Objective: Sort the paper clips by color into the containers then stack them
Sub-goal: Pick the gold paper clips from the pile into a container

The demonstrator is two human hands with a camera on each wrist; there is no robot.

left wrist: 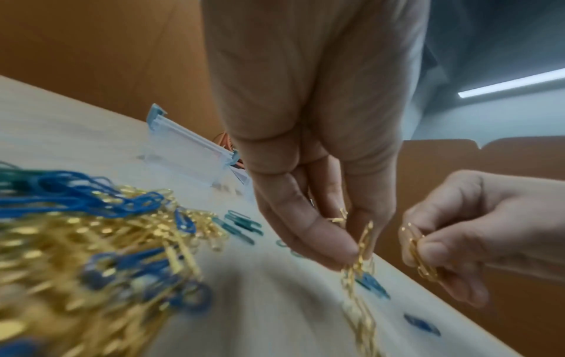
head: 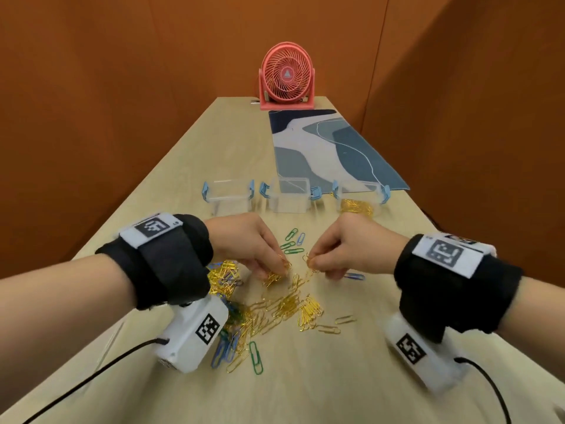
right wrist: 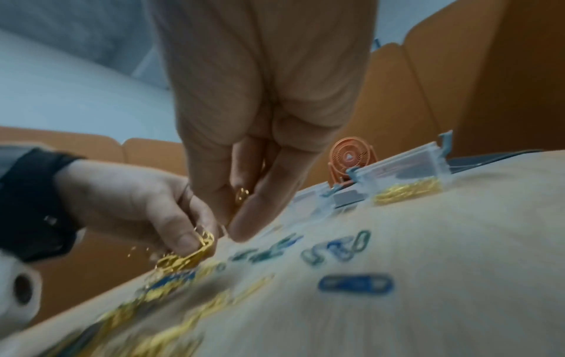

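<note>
Head view: three containers (head: 286, 195), two hands pinching clips (head: 310, 262).

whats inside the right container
Gold paper clips lie heaped inside the right container. No other colour shows there; its near corner is covered by the right hand.

Pink desk fan (head: 286, 76) at far table (head: 195, 142) edge, blue-white patterned mat (head: 330, 148) in front, orange walls (head: 91, 87)

R hand (right wrist: 253, 169) & L hand (right wrist: 137, 207) each pinch gold clips (right wrist: 195, 253)
</note>
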